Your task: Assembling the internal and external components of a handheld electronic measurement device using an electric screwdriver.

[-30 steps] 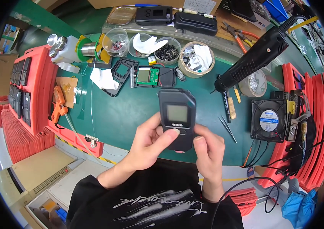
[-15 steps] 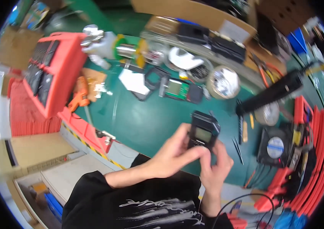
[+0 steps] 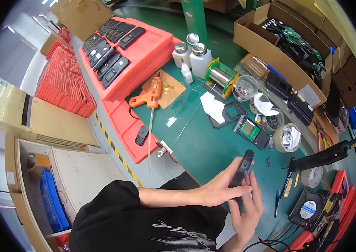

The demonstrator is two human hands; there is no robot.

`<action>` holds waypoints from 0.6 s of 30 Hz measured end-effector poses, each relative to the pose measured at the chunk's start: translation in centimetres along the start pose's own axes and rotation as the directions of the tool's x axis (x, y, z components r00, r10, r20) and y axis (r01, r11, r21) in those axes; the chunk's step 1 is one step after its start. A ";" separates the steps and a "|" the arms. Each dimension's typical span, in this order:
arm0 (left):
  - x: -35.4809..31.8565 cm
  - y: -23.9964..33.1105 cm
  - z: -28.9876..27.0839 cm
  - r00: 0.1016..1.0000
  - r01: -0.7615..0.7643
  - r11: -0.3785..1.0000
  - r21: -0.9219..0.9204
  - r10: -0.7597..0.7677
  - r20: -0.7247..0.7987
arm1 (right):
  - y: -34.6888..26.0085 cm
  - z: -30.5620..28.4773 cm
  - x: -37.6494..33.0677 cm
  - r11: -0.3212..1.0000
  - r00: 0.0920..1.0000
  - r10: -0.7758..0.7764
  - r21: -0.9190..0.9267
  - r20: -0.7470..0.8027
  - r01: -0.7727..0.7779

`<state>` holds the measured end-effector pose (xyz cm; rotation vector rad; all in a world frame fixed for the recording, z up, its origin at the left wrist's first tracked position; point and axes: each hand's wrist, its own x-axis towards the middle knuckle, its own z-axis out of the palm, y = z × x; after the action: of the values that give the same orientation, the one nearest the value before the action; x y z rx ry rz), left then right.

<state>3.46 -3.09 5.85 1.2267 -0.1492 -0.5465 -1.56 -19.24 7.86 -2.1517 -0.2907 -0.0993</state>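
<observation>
We've got black handheld device [image 3: 242, 170] edge-on, left hand [image 3: 218, 190] gripping it, right hand [image 3: 248, 212] half-curled alongside. Let's hold edges lightly, mind small black part [image 3: 268, 162] beyond right fingertips.

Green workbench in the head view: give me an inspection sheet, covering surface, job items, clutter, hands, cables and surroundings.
Surface: green bench top, parts and tools across it.
Job's things: black handheld device, held above the bench, turned edge-on; screen not visible.
Clutter: orange glue gun, white paper, opened unit with green board, tweezers.
Hands: left hand grips the device; right hand close by, contact unclear.
Cables: black cables at lower right, near black fan.
Surroundings: red tray of handhelds, upper left; cardboard box of circuit boards, upper right.
</observation>
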 end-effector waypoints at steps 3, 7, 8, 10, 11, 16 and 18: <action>-0.8 -0.2 -0.4 1.000 -0.006 0.998 -0.058 0.007 0.016 | 0.3 0.7 -0.9 1.000 1.000 0.003 -0.003 -0.007 -0.003; -2.9 -0.1 -1.3 0.998 -0.059 0.989 0.134 0.055 0.033 | 0.2 0.9 -2.9 0.999 0.998 0.046 0.018 0.033 -0.047; -3.4 0.0 -1.3 0.999 -0.029 0.992 0.121 0.024 0.043 | 0.2 1.2 -3.2 0.999 0.999 0.042 0.017 0.029 -0.042; -4.6 0.0 -1.4 0.998 0.030 0.994 0.106 -0.037 0.060 | -0.1 1.4 -3.8 0.992 0.994 0.100 0.083 -0.034 -0.097; -5.3 -0.3 -1.4 0.998 0.023 0.993 0.118 -0.030 0.058 | -0.2 1.6 -4.2 0.985 0.990 0.128 0.122 -0.065 -0.120; -7.3 -1.4 -2.6 0.996 -0.071 0.991 0.117 0.065 0.053 | 1.2 3.7 -6.9 0.947 0.935 0.184 0.311 -0.302 -0.086; -7.9 -0.7 -3.3 0.998 0.058 0.997 0.051 -0.060 0.031 | 1.7 2.9 -7.8 0.949 0.932 0.241 0.268 -0.271 -0.167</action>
<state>-2.28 3.31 5.52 1.2746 -0.1558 -0.6175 -8.83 -19.08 3.49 -1.8784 0.0979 -0.2554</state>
